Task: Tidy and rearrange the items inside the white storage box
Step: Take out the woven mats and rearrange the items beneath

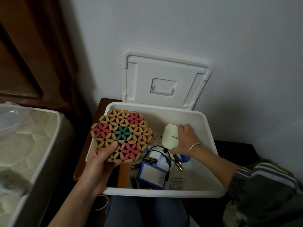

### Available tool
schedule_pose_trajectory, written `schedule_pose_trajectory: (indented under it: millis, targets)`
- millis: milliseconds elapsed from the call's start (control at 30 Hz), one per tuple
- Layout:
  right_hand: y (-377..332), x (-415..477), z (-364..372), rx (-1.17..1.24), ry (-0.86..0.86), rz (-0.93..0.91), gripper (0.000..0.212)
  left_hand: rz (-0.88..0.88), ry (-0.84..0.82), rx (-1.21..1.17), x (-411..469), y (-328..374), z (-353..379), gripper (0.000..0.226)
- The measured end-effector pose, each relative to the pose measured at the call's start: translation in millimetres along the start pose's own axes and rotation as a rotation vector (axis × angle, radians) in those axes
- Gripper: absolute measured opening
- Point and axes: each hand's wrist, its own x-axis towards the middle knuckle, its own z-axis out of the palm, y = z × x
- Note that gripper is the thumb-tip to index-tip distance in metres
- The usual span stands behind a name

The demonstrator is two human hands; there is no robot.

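At the left, a flower-patterned woven mat (122, 135) is being held over the near-left corner of the white storage box (211, 133) by the left hand (101, 158), whose fingers (113, 145) are pinching its lower edge, thumb on top. In the middle, loose batteries (150, 160), a black cable (165, 154) and a blue pack (151, 175) are lying jumbled on the box floor, beside the mat's lower right edge. At the right, a cream rounded case (169, 136) is being gripped inside the box by the right hand (185, 140), with the fingers (182, 128) curled over its far end and the thumb at its near end. Whether it is resting on the floor cannot be told. The step in hand is judged to be the placing of this case. It would be done well by setting the case on the bare far-right floor, clear of the cable, while the mat is being held above the small items rather than dragged across them.
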Motion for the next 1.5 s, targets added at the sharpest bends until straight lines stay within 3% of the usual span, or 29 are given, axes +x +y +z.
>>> schedule_pose_trajectory:
  millis: [500,633,733,900,1067,1233,1500]
  targets:
    - [-9.1,-1.8,15.2,-0.108,-0.024,-0.099,0.099,0.002,0.004,0.035,1.0,-2.4,-3.3,0.056]
    - [-1.3,-22.1,11.5,-0.085,-0.016,-0.200,0.058,-0.004,0.018,0.029,1.1,-0.7,-0.6,0.070]
    - [-0.6,-46.3,25.8,-0.032,-0.183,-0.270,0.032,-0.016,0.017,0.006,0.5,-0.7,-1.8,0.072]
    - [-6.4,-66.0,58.8,-0.189,-0.518,-0.271,0.048,-0.017,-0.007,0.007,0.3,-0.9,-2.3,0.067]
    - [-13.3,-55.7,72.4,-0.228,-0.546,-0.252,0.058,-0.014,-0.011,0.020,0.5,-0.5,-1.2,0.063]
    - [-8.3,-55.3,84.5,-0.242,-0.554,-0.251,0.043,-0.019,0.002,0.022,1.3,-1.5,-1.8,0.062]
    - [-10.3,-55.8,91.4,-0.244,-0.614,-0.208,0.039,-0.001,0.004,-0.005,0.8,-1.1,-1.8,0.058]
